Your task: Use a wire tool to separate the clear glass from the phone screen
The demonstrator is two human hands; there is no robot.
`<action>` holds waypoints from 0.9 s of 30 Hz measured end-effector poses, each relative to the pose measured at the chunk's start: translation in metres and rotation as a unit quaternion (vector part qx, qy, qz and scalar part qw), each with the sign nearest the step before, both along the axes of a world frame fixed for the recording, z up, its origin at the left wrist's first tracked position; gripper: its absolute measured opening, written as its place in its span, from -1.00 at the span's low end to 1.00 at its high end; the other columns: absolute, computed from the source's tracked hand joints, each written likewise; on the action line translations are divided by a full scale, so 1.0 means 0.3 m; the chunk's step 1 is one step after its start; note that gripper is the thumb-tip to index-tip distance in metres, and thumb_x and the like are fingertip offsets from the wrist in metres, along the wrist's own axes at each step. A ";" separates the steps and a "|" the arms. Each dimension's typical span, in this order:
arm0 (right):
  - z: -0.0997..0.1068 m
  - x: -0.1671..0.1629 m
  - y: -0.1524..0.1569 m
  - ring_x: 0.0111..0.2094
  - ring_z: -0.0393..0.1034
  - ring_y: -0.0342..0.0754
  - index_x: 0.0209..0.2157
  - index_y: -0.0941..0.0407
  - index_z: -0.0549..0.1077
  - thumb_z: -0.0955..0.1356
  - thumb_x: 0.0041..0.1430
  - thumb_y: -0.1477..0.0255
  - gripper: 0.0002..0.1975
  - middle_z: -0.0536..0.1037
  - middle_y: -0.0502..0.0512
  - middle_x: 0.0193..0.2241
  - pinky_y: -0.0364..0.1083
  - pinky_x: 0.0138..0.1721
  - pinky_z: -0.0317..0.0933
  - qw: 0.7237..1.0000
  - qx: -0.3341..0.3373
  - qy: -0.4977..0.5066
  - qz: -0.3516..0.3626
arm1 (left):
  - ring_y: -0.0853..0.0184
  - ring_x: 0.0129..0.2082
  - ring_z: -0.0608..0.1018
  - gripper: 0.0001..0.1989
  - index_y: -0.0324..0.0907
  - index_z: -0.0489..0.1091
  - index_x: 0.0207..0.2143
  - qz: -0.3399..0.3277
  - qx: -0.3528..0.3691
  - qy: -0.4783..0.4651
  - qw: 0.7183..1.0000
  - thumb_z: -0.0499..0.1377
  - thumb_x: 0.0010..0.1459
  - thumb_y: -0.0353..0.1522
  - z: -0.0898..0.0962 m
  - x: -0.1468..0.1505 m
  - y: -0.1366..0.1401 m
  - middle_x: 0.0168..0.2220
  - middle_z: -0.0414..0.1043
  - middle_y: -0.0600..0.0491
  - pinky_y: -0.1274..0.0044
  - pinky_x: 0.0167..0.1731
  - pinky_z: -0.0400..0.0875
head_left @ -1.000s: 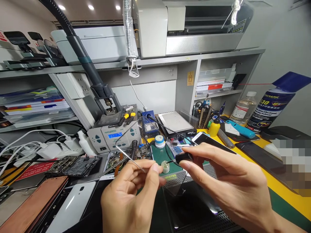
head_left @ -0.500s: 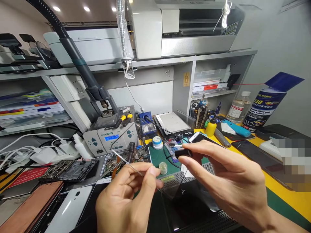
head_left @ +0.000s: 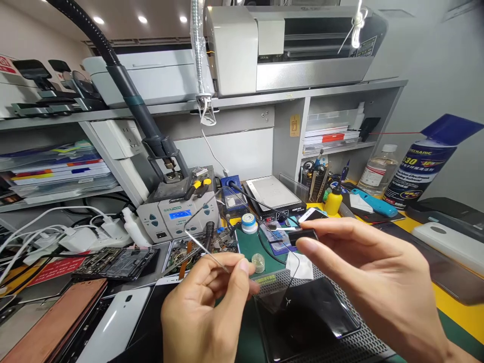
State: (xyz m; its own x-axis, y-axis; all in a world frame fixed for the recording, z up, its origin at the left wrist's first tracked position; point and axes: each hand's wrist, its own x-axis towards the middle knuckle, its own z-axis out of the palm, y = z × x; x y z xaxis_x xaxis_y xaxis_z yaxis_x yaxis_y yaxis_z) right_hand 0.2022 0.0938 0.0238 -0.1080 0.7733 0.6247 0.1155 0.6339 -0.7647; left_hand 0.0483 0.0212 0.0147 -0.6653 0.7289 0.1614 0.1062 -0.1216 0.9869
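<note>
My left hand [head_left: 212, 307] pinches the edge of a thin clear sheet with a narrow dark outline [head_left: 207, 250], which looks like a glass screen protector. The sheet is tilted in the air, and the bench shows through it. My right hand [head_left: 370, 272] grips a small black block [head_left: 302, 237] between thumb and fingertips, close by the sheet's right side. Whether block and sheet touch, I cannot tell. Below both hands, a glossy black panel [head_left: 313, 315] lies on a perforated dark mat [head_left: 372, 343]. A small clear jar [head_left: 258, 263] stands just beyond my left fingertips.
At the back left is a soldering station [head_left: 181, 214]; circuit boards [head_left: 113, 262] and phone shells [head_left: 113, 322] lie before it. A white-topped plate device [head_left: 274, 194] stands at the back. To the right are a yellow bottle [head_left: 333, 203] and a blue spray can [head_left: 412, 171].
The view has shifted slightly, so the scene sits further right. My right hand has moved a little away from my left, and more of the glossy black panel shows. Both grips are the same.
</note>
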 end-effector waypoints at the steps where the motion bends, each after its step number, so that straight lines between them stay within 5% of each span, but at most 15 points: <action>1: 0.004 -0.006 -0.005 -0.48 0.53 -0.16 -0.30 -0.04 0.63 0.55 0.12 0.39 -0.91 0.67 -0.08 -0.45 -0.26 -0.46 0.42 1.000 -0.021 0.010 0.016 | 0.38 -0.55 0.62 -0.81 -0.12 0.56 -0.43 -0.007 0.002 -0.002 1.000 0.37 0.04 -0.19 -0.001 0.000 0.001 -0.51 0.61 0.11 0.67 -0.47 0.51; 4: -0.006 -0.026 -0.015 -0.49 0.51 -0.16 -0.32 0.00 0.62 0.56 0.10 0.38 -0.90 0.66 -0.06 -0.44 -0.26 -0.48 0.42 0.999 -0.031 0.018 0.033 | 0.38 -0.55 0.62 -0.83 -0.12 0.56 -0.43 -0.026 0.013 -0.003 1.000 0.35 0.07 -0.21 -0.005 0.000 0.001 -0.51 0.62 0.11 0.67 -0.49 0.50; 13: -0.073 -0.046 -0.022 -0.36 0.51 -0.11 -0.19 0.00 0.57 0.55 0.13 0.46 -0.80 0.63 -0.04 -0.36 -0.16 -0.33 0.41 0.996 0.081 -0.020 0.020 | 0.39 -0.53 0.62 -0.81 -0.14 0.54 -0.43 -0.052 0.005 -0.007 0.999 0.32 0.11 -0.21 -0.009 -0.002 -0.003 -0.53 0.59 0.10 0.68 -0.45 0.49; 27: -0.085 -0.043 -0.013 -0.31 0.55 -0.05 -0.15 -0.03 0.55 0.53 0.14 0.52 -0.73 0.65 -0.01 -0.30 -0.09 -0.27 0.44 0.993 0.103 -0.032 0.039 | 0.36 -0.51 0.63 -0.79 -0.12 0.54 -0.43 -0.041 -0.011 0.004 0.999 0.32 0.09 -0.18 -0.003 -0.001 -0.007 -0.52 0.60 0.09 0.67 -0.45 0.50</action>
State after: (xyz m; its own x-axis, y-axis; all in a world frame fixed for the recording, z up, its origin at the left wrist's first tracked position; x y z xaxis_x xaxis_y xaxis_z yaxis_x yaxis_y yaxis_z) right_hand 0.1894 0.0899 -0.0018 -0.2083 0.6176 0.7584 0.1042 0.7850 -0.6107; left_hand 0.0479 0.0191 0.0137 -0.6019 0.7842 0.1508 0.1053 -0.1093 0.9884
